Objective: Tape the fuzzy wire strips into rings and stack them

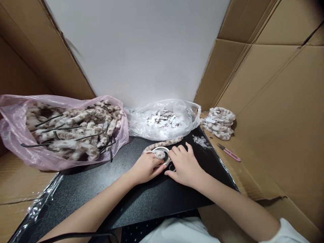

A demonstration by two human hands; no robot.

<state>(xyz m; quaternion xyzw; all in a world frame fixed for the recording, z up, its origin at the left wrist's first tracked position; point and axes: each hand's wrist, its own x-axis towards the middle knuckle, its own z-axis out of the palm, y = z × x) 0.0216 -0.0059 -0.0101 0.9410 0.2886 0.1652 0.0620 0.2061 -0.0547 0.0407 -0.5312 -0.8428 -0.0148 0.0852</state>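
My left hand point(145, 167) is closed on the end of a furry beige-and-white strip point(164, 143), which curves back behind it on the black table. Beside its fingertips lies a white ring point(162, 148), perhaps a tape roll, partly hidden by both hands. My right hand point(184, 165) rests at the ring's right side, index finger against the rim, the other fingers apart and the thumb low. A small curved piece point(172, 167) shows between the right thumb and fingers; I cannot make out what it is.
A pink bag point(15, 111) of furry strips with black cords stands left. A clear bag point(141, 126) of small white tags lies behind my hands. Right are fluff point(201, 141), a furry bundle point(220, 123) and pink snips point(232, 155). Cardboard walls point(283, 111) flank the table point(101, 195).
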